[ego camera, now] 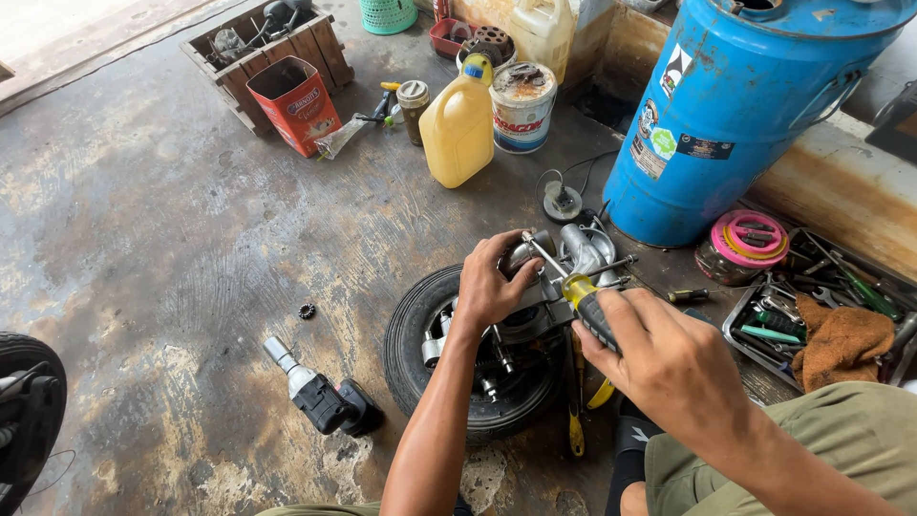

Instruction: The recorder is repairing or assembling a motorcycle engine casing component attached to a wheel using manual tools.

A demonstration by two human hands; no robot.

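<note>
Glossy plastic jug (458,129), rough concrete floor (162,239)

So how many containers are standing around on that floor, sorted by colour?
Blue: 1, the big drum
Yellow: 1, the jug
White: 2, the paint can and the pale jug
Red: 1, the carton
Green: 1, the basket
Total: 6

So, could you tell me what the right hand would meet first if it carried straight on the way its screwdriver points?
The right hand drives the screwdriver up-left into the metal engine part resting on the small tyre, so that part comes first; its tip appears to touch it already, though depth is unclear.
</note>
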